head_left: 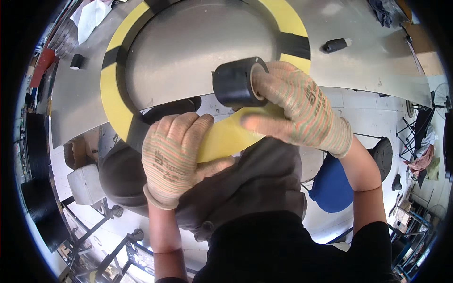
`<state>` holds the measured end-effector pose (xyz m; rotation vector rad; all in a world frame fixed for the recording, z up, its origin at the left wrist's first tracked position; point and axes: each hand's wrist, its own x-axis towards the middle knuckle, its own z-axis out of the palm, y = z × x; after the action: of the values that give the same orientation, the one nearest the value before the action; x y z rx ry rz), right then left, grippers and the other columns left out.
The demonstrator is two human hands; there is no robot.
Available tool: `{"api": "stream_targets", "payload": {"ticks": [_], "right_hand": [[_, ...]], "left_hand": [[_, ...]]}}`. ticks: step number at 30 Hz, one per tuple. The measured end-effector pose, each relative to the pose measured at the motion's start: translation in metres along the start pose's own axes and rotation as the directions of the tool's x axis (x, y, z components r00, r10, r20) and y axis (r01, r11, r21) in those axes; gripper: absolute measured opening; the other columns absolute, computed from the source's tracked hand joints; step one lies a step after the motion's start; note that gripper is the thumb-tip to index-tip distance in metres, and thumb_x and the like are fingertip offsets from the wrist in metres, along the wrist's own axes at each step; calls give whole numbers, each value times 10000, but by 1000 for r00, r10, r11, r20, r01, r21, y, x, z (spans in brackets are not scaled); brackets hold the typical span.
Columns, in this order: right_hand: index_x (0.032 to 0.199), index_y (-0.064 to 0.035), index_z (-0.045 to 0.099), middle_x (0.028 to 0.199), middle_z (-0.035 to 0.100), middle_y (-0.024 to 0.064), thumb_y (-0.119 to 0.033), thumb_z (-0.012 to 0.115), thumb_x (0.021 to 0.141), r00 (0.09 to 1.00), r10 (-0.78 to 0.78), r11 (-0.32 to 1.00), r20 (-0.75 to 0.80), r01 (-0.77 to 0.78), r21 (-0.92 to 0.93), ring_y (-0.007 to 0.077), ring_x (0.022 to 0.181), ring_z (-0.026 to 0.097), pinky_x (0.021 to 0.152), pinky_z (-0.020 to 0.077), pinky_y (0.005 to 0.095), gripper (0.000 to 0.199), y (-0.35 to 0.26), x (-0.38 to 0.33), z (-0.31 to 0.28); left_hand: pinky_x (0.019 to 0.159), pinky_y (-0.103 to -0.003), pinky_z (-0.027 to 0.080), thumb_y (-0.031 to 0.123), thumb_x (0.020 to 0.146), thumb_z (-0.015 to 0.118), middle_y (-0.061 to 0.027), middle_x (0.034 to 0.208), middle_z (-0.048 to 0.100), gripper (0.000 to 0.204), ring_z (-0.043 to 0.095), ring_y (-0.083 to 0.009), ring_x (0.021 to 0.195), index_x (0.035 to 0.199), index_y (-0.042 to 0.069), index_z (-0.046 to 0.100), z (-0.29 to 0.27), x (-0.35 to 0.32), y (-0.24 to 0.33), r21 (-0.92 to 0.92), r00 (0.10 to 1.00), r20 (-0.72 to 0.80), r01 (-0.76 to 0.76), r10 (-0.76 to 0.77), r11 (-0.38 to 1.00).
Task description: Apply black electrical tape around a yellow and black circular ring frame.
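A large ring (113, 94) with yellow and black bands lies partly on the metal table, its near side reaching over the edge above my lap. My left hand (174, 151), in a striped knit glove, grips the near part of the ring, fingers over the top and thumb along the lower side. In my right hand (299, 106), gloved alike, is a wide roll of black tape (236, 84). The fingers go into its core, and the thumb is by the yellow surface. A short tape end sticks out at the roll's left side.
On the metal table (203, 52) stand a small black cylinder (76, 61) at left and a black-handled tool (336, 45) at right. White cloth or paper (92, 19) lies far left. A blue stool seat (332, 184) is right of my legs, a wheeled metal frame (115, 212) lower left.
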<state>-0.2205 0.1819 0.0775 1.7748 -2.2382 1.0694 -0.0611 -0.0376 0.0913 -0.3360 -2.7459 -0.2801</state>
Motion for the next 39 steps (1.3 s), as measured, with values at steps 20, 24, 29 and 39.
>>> {"api": "stream_targets", "payload": {"ticks": [20, 24, 29, 39], "right_hand": [[1129, -15, 669, 1158, 655, 212, -424, 903, 642, 993, 35, 999, 109, -35, 1, 438, 1157, 597, 916, 497, 514, 678, -18, 6, 6], [1079, -33, 649, 1151, 632, 193, -446, 872, 681, 998, 15, 1000, 65, -14, -16, 420, 1114, 595, 907, 492, 497, 615, -21, 2, 8], [1077, -53, 614, 1094, 596, 162, -449, 854, 700, 1000, 4, 1000, 13, -4, -16, 397, 1062, 576, 887, 483, 481, 597, -22, -3, 14], [1199, -52, 609, 1076, 597, 156, -468, 825, 712, 996, -38, 996, -84, 31, -80, 400, 978, 571, 866, 465, 475, 676, -22, -8, 20]], "left_hand": [[1136, -587, 323, 648, 918, 584, -77, 1144, 588, 661, 582, -284, 1110, 1257, 85, 650, 3, -22, -10, 24, 994, -27, 109, -108, 994], [1123, -560, 334, 652, 877, 639, -71, 1150, 599, 665, 584, -274, 1112, 1253, 104, 656, 9, -23, -6, 44, 992, -75, 108, -105, 993], [1117, -554, 340, 626, 843, 694, -74, 1149, 617, 669, 603, -278, 1096, 1254, 100, 655, 13, -26, -5, 83, 990, -120, 79, -69, 993], [1096, -534, 367, 547, 781, 786, -59, 1159, 639, 661, 612, -266, 1068, 1236, 90, 642, 18, -19, 0, 75, 981, -192, 10, 4, 997]]}}
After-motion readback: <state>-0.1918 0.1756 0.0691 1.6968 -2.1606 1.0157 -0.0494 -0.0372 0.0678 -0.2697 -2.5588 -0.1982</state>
